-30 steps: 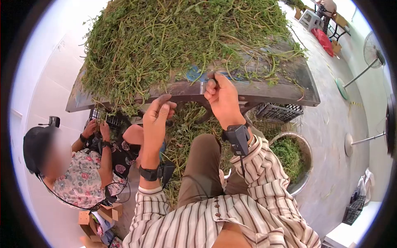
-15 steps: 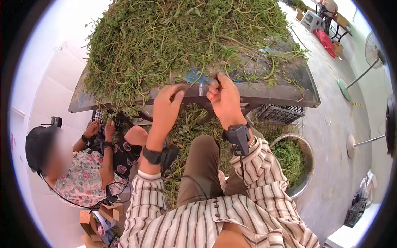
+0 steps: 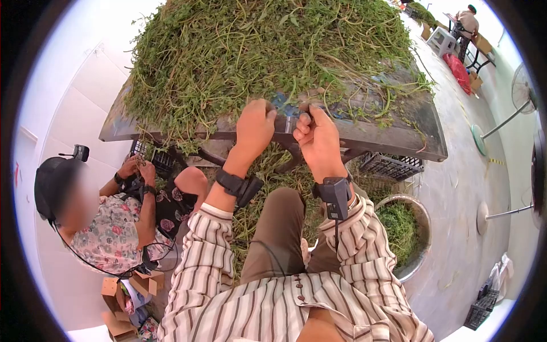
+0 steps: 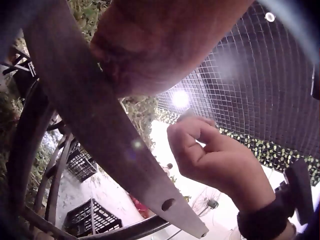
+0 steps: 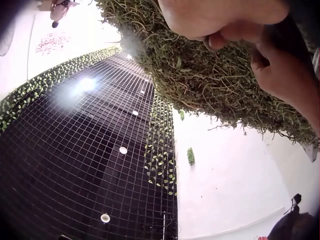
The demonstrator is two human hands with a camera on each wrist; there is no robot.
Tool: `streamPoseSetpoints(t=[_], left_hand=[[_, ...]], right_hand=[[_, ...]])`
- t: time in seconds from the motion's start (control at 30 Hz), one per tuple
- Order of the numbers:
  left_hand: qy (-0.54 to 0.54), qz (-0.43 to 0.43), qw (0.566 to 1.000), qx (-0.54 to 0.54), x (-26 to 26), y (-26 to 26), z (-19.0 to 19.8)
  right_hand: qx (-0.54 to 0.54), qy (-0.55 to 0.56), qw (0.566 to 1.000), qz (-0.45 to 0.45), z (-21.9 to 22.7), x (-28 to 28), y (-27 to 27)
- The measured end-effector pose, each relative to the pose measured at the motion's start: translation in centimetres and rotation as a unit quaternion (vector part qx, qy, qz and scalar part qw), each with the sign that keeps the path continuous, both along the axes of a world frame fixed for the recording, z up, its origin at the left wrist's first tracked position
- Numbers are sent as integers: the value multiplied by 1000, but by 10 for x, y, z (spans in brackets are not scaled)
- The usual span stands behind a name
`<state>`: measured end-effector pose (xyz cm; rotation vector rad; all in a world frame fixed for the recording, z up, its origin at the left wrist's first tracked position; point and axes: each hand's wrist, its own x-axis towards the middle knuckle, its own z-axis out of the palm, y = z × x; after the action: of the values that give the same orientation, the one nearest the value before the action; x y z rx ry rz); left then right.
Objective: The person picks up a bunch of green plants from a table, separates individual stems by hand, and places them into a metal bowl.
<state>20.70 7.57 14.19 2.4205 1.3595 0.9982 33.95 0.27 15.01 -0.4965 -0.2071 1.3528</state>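
Note:
A large heap of leafy green stems (image 3: 268, 51) covers most of the dark table (image 3: 399, 139). My left hand (image 3: 254, 128) is at the table's front edge, fingers bent towards the loose stems. Its fingertips are turned away, and I cannot tell what is between them. Just to its right is my right hand (image 3: 320, 139), fingers curled and thumb close to the index finger. Its fingertips look dark, and no stem shows in its grasp. In the left wrist view the right hand (image 4: 215, 160) shows the same curl. A blue patch (image 3: 285, 105) lies on the tabletop between the hands.
Below right stands a round metal tub (image 3: 424, 228) with cut greens. A black crate (image 3: 393, 165) is under the table, and stems litter the floor (image 3: 265, 165). On the left sits another person (image 3: 114, 228), hands together. Standing fans (image 3: 515, 105) line the right.
My left hand has moved right and up to the table edge, closer to the right hand. The right hand keeps its curled pose. The seated person's hands have come together.

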Motion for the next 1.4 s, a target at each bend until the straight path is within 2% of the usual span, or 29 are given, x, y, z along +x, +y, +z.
streamPoseSetpoints(t=[0.07,0.13,0.27,0.33,0.47,0.6,0.67,0.83,1.03,1.1,1.13,1.27,1.37,1.4], left_hand=[[-40,4,999,5,-1,-6,8],[-167,36,984,-59,-5,-20,18],[-185,24,977,-105,-10,-53,27],[-218,-15,966,-142,-10,-67,28],[-222,-15,962,-156,-17,-80,22],[-166,-21,976,-140,-31,-89,13],[-145,-21,981,-127,-40,-97,11],[-162,-16,972,-172,-51,-118,17],[-170,2,974,-149,-67,-118,22],[-154,-4,976,-156,-75,-114,22],[-137,-9,977,-164,-77,-113,23],[-107,-24,987,-120,-75,-104,31],[-171,-30,980,-95,-69,-97,27],[-255,-29,938,-232,-67,-96,29]], right_hand=[[1,-1,1000,5,2,-1,0],[-9,-39,999,14,3,-3,-2],[-33,-59,996,66,2,-9,-1],[-16,-122,987,103,1,-14,-1],[-18,-144,983,109,2,-22,-1],[-10,-150,985,84,2,-21,2],[-9,-137,990,31,4,-19,2],[-6,-132,990,46,-1,-23,0],[12,-209,977,42,6,-31,-2],[26,-299,953,24,7,-32,-2],[26,-298,954,27,8,-32,-2],[48,-347,933,79,10,-37,-6],[62,-389,911,123,5,-49,-11],[64,-401,902,147,3,-54,-11]])
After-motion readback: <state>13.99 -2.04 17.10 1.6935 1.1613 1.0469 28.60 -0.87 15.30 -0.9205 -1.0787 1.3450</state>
